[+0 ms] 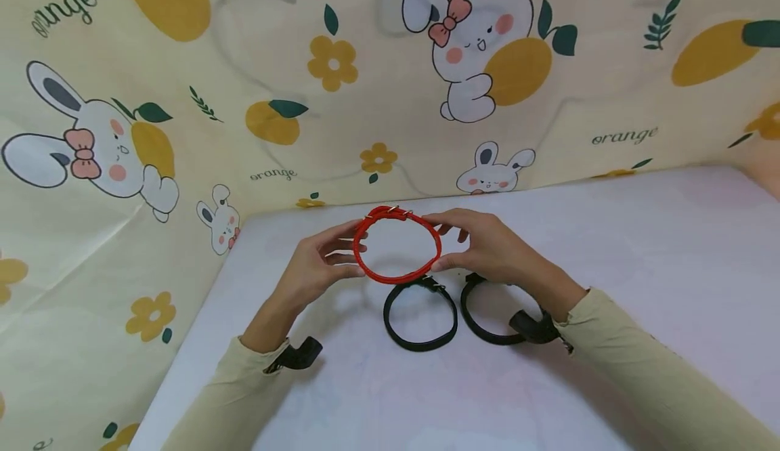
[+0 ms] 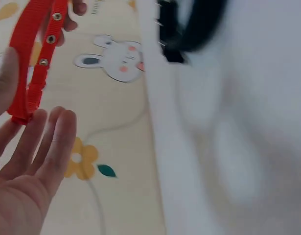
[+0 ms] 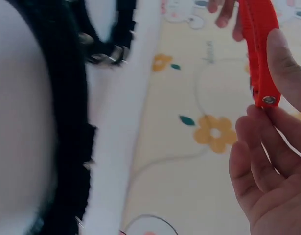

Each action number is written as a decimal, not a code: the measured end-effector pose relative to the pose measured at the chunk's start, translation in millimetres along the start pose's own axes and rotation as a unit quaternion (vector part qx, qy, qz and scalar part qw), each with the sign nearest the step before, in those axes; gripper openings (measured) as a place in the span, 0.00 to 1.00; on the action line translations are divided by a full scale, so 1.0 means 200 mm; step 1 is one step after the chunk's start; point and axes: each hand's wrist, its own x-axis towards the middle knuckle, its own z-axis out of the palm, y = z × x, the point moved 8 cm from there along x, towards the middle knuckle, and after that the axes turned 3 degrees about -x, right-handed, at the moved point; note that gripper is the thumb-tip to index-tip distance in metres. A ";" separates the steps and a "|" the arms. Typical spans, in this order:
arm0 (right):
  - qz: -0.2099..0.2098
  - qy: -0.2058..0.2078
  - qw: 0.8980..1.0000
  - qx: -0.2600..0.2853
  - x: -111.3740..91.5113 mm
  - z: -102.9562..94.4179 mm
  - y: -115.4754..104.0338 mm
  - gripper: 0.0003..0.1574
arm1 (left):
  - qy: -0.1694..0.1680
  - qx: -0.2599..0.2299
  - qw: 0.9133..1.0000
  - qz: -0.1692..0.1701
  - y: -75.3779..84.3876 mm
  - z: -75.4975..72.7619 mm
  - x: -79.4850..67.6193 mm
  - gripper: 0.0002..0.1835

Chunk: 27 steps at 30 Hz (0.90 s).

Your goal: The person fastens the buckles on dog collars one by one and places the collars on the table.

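A red buckled collar (image 1: 399,280), its strap pierced with metal eyelets (image 2: 51,39), is held up in a loop above the white table. My left hand (image 1: 309,266) pinches its left side, thumb on one edge and fingertips on the other. On the opposite side my right hand (image 1: 490,244) grips it the same way, a silver rivet (image 3: 269,100) showing near the fingertips. Below lie two black collars, both looped: one (image 1: 420,347) in the middle, the other (image 1: 495,338) partly hidden beneath my right wrist.
A white tabletop (image 1: 402,403) spreads under both arms. Behind it and at the left hangs a cream cloth (image 1: 365,24) printed with rabbits, oranges and flowers. Black wrist cameras (image 1: 301,354) sit at the sleeve cuffs.
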 end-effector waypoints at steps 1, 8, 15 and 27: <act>0.007 -0.006 1.000 0.002 0.01 0.03 0.00 0.48 | 0.000 0.007 1.000 0.002 -0.01 -0.01 0.00 0.39; 0.013 -0.033 0.999 0.036 0.04 0.19 -0.02 0.46 | 0.000 0.082 0.997 0.011 -0.11 -0.12 -0.05 0.39; 0.006 -0.048 0.998 0.027 0.08 0.31 -0.08 0.47 | 0.000 0.121 0.992 -0.019 -0.23 -0.21 -0.11 0.38; 0.005 -0.072 0.996 -0.049 0.11 0.50 -0.23 0.45 | -0.013 0.148 0.986 -0.073 -0.40 -0.32 -0.23 0.36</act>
